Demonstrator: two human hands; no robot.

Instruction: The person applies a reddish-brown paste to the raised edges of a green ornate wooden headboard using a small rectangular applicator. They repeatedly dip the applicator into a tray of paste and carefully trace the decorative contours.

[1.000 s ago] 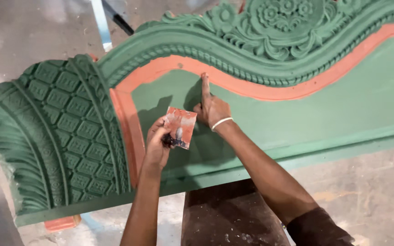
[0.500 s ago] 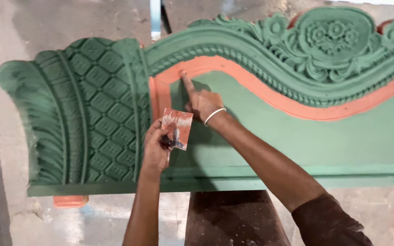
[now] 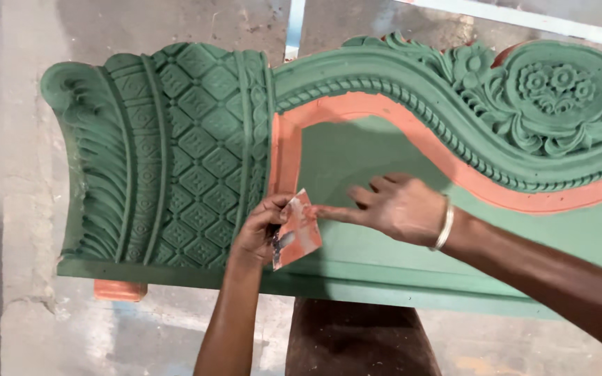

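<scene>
A large carved wooden panel (image 3: 175,153), painted green, lies flat before me, with a lattice pattern at its left end and a floral medallion at the upper right. An orange band (image 3: 384,111) curves along the inner edge of the carving. My left hand (image 3: 259,233) grips a small flat card (image 3: 295,230) smeared with orange filler, held over the panel's lower left inner corner. My right hand (image 3: 398,205) rests on the smooth green field with its index finger stretched left, touching the card's edge. A silver bangle sits on the right wrist.
The panel rests on a dark brown stand (image 3: 357,341) under its front edge. A small orange block (image 3: 120,290) pokes out beneath the lower left corner. Grey concrete floor (image 3: 15,209) surrounds it. A pale metal bar (image 3: 294,28) lies beyond the panel.
My right index finger has come down from the orange band at the upper corner to the card's edge. The view has shifted, and the panel now sits further right and lower in frame.
</scene>
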